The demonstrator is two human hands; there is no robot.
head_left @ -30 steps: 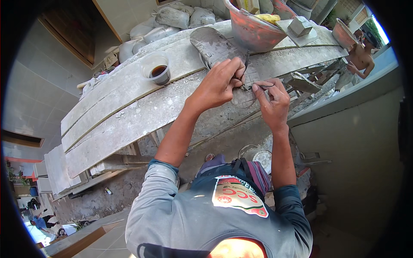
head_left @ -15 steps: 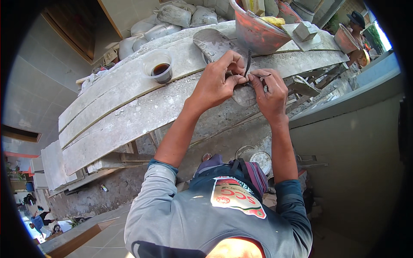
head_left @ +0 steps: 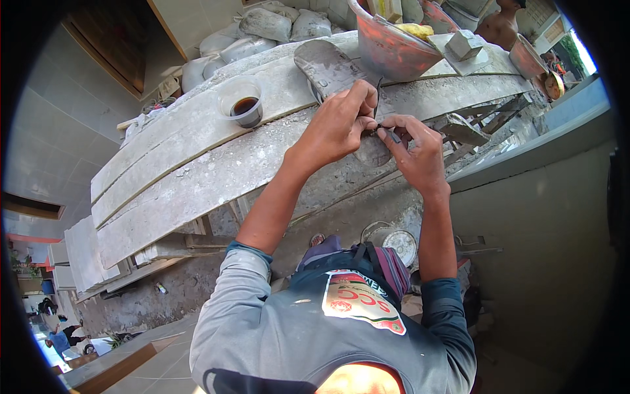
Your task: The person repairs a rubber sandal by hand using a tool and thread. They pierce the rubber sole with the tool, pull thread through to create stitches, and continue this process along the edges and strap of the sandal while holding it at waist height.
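A dusty grey flip-flop (head_left: 325, 64) lies across the planks, its far end showing beyond my left hand and its near end below my fingers. My left hand (head_left: 336, 125) pinches a thin black strap (head_left: 378, 92) that rises past the fingertips. Close against it, my right hand (head_left: 419, 150) has thumb and fingers pressed together on the strap's lower end. The fingers hide much of the strap and the middle of the sole. Left of the flip-flop stands a clear plastic cup (head_left: 226, 100) with dark liquid in it.
Dusty planks (head_left: 197, 167) form a long raised bench. An orange-and-grey basin (head_left: 394, 56) holds tools and a yellow item, with a grey block (head_left: 464, 44) beside it. Filled sacks (head_left: 266, 25) are piled behind. A bucket (head_left: 399, 244) stands below; another person (head_left: 500, 26) is at far right.
My right hand has shifted slightly right and down, its fingers turning at the strap. My left hand has moved a little. The person at far right has moved nearer the bench.
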